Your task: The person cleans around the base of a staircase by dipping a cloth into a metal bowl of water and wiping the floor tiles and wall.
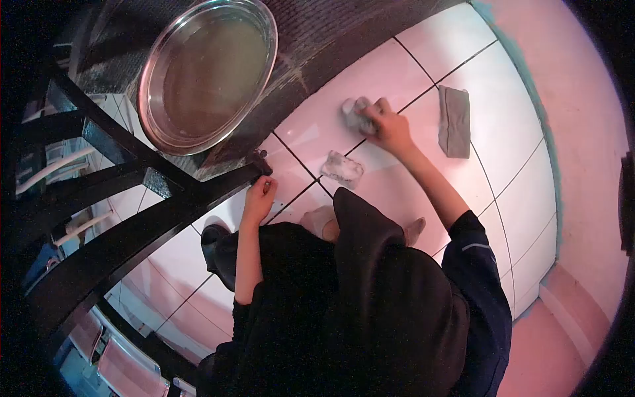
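My right hand (389,129) is closed on a crumpled grey-white cloth (356,116), pressed against the white tiled floor (410,182). The cloth and fingertips are smeared by motion. My left hand (262,193) has its fingers curled, right beside the end of a black railing (228,185); whether anything is inside them is hidden. Between the hands a small white piece with grey smudges (342,169), perhaps a rag, lies on the tiles. A folded grey cloth (454,123) lies flat to the right of my right forearm.
A round metal basin (147,109) of murky water stands on a dark ledge (317,56) at upper left. The black railing slopes along the left, with chairs (129,364) below it. A pinkish wall (582,165) bounds the right. My feet (321,221) are under me.
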Available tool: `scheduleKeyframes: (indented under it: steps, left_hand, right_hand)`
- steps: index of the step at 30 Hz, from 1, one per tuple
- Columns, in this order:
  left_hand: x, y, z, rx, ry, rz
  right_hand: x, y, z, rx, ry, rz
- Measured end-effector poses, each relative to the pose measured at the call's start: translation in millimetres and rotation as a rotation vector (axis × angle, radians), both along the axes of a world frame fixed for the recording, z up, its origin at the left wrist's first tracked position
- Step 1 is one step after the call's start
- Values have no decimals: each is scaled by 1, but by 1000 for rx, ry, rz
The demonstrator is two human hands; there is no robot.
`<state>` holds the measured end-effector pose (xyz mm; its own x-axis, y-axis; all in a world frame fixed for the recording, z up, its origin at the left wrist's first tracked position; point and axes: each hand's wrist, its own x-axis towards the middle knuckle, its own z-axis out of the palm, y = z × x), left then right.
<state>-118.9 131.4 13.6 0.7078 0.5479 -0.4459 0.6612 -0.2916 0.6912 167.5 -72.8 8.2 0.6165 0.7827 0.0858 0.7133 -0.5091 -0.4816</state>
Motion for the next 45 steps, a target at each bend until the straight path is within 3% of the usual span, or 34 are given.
scheduleKeyframes:
  steps: [1, 4, 5, 9, 12, 14, 15, 17, 18, 19, 22, 23, 26, 29, 30, 33, 37, 45]
  left_hand:
    - [0, 0, -2, 15, 35, -20]
    - [-9, 4, -8, 51, 55, -36]
    - [-10, 3, -11, 64, 31, -45]
    - [2, 0, 5, 74, -37, -27]
    - [-1, -2, 3, 65, 0, -19]
    - [-7, 0, -6, 106, -41, -51]
    - [-8, 2, -4, 112, -35, -51]
    - [-5, 2, -2, 76, 55, -44]
    - [-5, 2, -3, 75, 56, -49]
    - [-4, 1, -4, 56, 51, -41]
    - [-4, 1, -4, 47, 41, -36]
    - [-5, 1, -3, 54, 41, -47]
    - [-5, 2, -2, 62, 63, -45]
    - [-2, 1, -8, 43, -23, -24]
    - [0, 0, -7, 45, -22, -22]
    - [-4, 4, -6, 77, -24, -18]
    - [-8, 6, -10, 115, -58, 6]
    - [-37, 2, -15, 189, -132, 33]
  right_hand:
    - [11, 0, 2, -77, -31, -66]
    - [34, 5, 3, 112, -29, -481]
    - [28, 5, 0, 108, -33, -473]
    - [-7, 3, 9, 43, 18, 64]
    - [6, 2, 9, 4, 33, -90]
    - [9, 4, 0, 94, -16, -322]
    - [4, 4, -1, 98, -10, -321]
    - [-8, -3, -1, 101, -7, 64]
    - [-7, -4, 11, -2, -46, 83]
    - [-3, -6, 8, -7, -46, 80]
    - [13, -2, 4, 70, -26, -342]
    - [8, -2, 2, 74, -21, -337]
    - [-13, -10, -12, 118, -20, -17]
    - [-6, -12, 6, 1, -70, -31]
    - [-1, -10, 4, 43, -14, -216]
    - [-5, -7, 4, 99, -6, -365]
    - [-27, -12, 0, 163, 10, -235]
    - [-46, -8, 5, 151, 10, -298]
